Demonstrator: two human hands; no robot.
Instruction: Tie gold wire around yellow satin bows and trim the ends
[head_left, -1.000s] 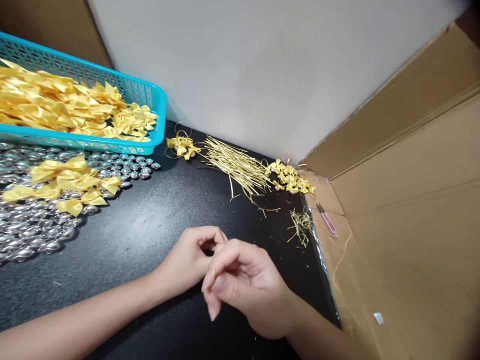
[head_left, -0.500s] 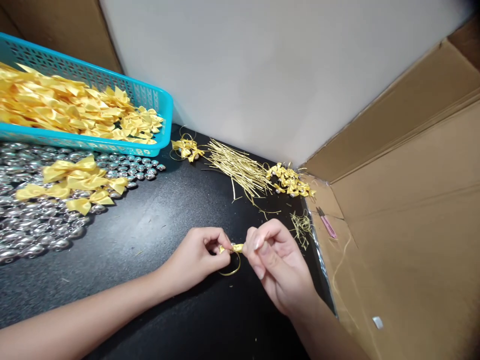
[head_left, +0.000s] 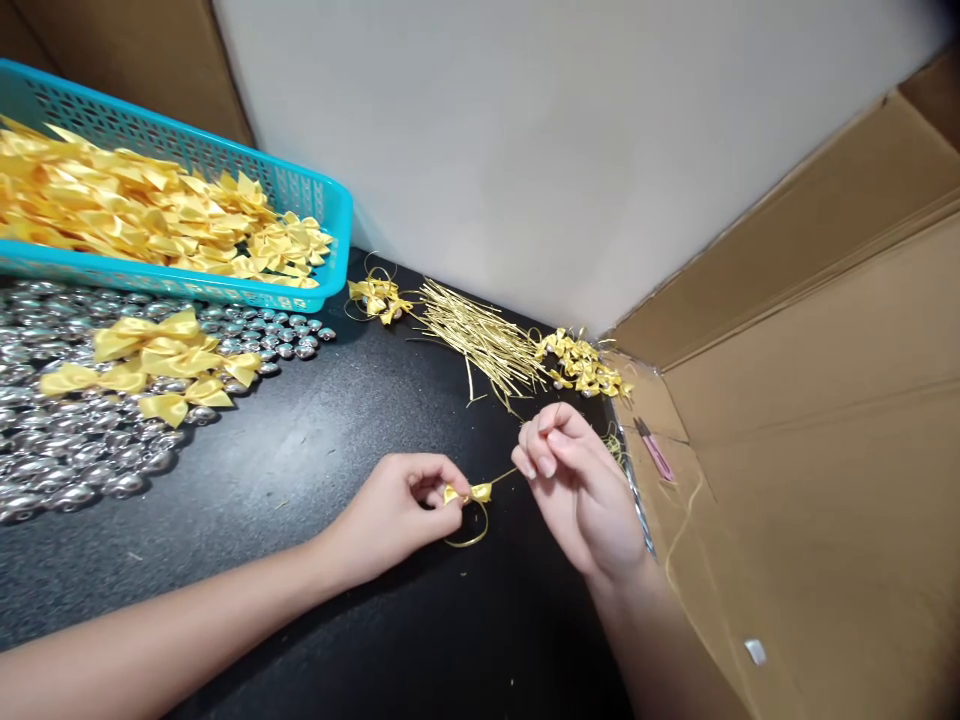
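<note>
While the left hand (head_left: 409, 515) is pinching a small yellow bow (head_left: 481, 493) between thumb and fingertips, the right hand (head_left: 581, 485) is drawing a thin gold cord (head_left: 504, 474) out to the side, its fingers curling together on the cord's far end. So the bow is sitting right at the left fingertips, its one end poking out toward the right hand, and a gold loop (head_left: 486, 520) is hanging just below it. The cord is running across the gap between the two hands, slanting up to the right fingertips.

Black tabletop (head_left: 337, 420) is stretching beyond the left knuckles and below both hands. Off to the left of those fingers, silver beads (head_left: 67, 440) are spreading out, with loose bows (head_left: 180, 355) lying on top. A blue basket (head_left: 330, 290) heaped with bows is standing farther back, beyond the left fingers.

Straight beyond the right fingertips, gold strips (head_left: 480, 335) are lying in a pile near the white wall (head_left: 525, 150), flanked by a small bunch of bows (head_left: 379, 298) and a bigger cluster (head_left: 585, 362). Cord scraps (head_left: 615, 445) are showing partly behind the right hand. The foil-lined edge (head_left: 641, 520) is running close beside the right hand, and past it pink-handled clippers (head_left: 658, 458) are resting on the cardboard (head_left: 810, 400).
</note>
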